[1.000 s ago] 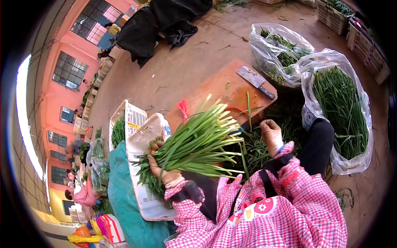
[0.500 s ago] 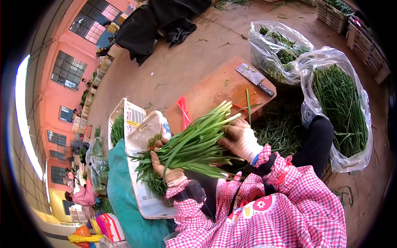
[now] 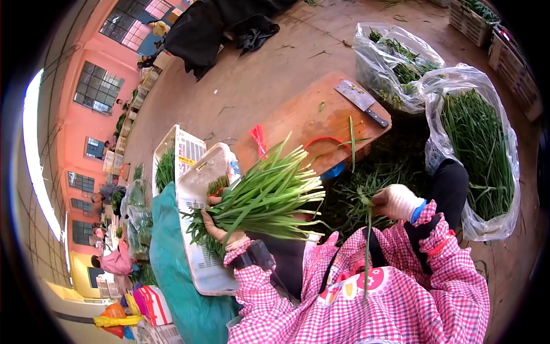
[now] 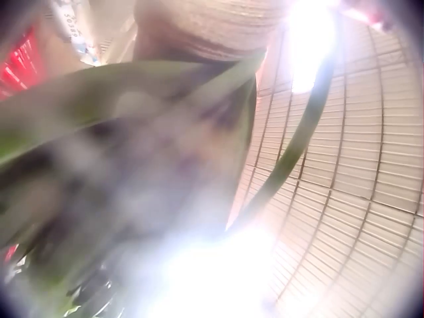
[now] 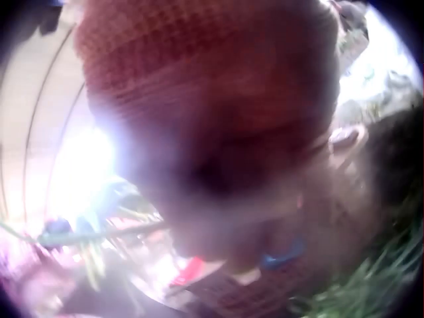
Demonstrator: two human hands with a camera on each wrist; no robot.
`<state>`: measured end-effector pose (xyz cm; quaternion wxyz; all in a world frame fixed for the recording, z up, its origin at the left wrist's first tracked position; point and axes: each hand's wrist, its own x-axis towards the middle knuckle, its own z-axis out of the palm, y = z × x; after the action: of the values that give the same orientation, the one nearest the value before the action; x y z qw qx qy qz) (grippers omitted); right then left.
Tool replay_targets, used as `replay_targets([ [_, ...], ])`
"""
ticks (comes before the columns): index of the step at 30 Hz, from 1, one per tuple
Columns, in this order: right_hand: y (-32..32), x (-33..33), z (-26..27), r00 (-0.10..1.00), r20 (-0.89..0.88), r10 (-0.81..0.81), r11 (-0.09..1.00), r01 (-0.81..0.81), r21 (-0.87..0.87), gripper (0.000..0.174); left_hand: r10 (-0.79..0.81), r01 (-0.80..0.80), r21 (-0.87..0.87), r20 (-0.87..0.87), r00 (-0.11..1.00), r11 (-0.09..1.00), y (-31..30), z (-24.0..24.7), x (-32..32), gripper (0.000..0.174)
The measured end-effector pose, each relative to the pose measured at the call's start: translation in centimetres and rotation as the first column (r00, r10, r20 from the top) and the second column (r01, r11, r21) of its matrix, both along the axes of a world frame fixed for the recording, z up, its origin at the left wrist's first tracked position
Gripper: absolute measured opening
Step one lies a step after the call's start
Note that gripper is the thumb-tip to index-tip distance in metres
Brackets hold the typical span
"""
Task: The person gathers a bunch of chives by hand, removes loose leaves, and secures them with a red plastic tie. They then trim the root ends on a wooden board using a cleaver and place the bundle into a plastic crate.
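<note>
The left hand (image 3: 220, 229) grips a thick bunch of long green stems (image 3: 269, 198) near its leafy end; the pale cut ends fan out to the right. In the left wrist view, blurred green leaves (image 4: 86, 99) cross in front of the gloved left hand (image 4: 205, 26). To the right of the bunch, the right hand (image 3: 398, 202) pinches a few thin green blades (image 3: 367, 252) that hang over the checked apron. The right wrist view shows the gloved right hand (image 5: 212, 119) blurred and close, with a thin blade (image 5: 112, 233) sticking out at its left.
A cleaver (image 3: 361, 102) lies on a wooden board (image 3: 309, 120) beside red ties (image 3: 258, 139). White crates (image 3: 200, 269) stand at the left by a teal cloth (image 3: 172, 252). Plastic bags of greens (image 3: 478, 149) stand at the right; loose leaves (image 3: 378, 175) lie below the board.
The right hand reached to the pale stem ends, then moved away to the right with thin blades pinched in it. The left hand keeps its grip on the bunch.
</note>
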<state>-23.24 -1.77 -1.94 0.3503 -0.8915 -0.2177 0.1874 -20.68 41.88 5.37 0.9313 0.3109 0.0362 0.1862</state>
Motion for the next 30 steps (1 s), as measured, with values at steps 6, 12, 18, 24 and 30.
replay_targets([
  [6, 2.3, 1.5, 4.3, 0.967, -0.205, -0.151, 0.801, 0.241, 0.547, 0.057, -0.054, 0.042, 0.174, 0.068, 0.996, 0.984, -1.2, 1.3, 0.3, 0.035],
  [12, 9.4, 3.1, 5.4, 0.856, -0.517, -0.002, 0.55, 0.433, 0.714, 0.036, -0.264, 0.253, 0.148, 0.066, 0.962, 0.956, -4.9, 4.2, 0.6, 0.036],
  [18, 7.5, 0.6, 3.3, 0.739, -0.534, 0.41, 0.15, 0.523, 0.839, 0.041, -0.282, 0.244, 0.263, 0.12, 0.952, 0.933, -1.5, 5.2, 1.1, 0.028],
  [24, 0.9, 0.7, 3.3, 0.846, -0.514, 0.14, 0.959, 0.014, 0.284, 0.016, -0.138, 0.102, 0.237, 0.143, 0.98, 0.966, 0.6, 4.7, 1.6, 0.038],
  [30, 1.8, 0.1, 2.1, 0.935, -0.303, -0.185, 0.722, 0.339, 0.603, 0.042, -0.167, 0.141, 0.192, 0.124, 0.978, 0.971, 0.1, 4.8, 0.9, 0.027],
])
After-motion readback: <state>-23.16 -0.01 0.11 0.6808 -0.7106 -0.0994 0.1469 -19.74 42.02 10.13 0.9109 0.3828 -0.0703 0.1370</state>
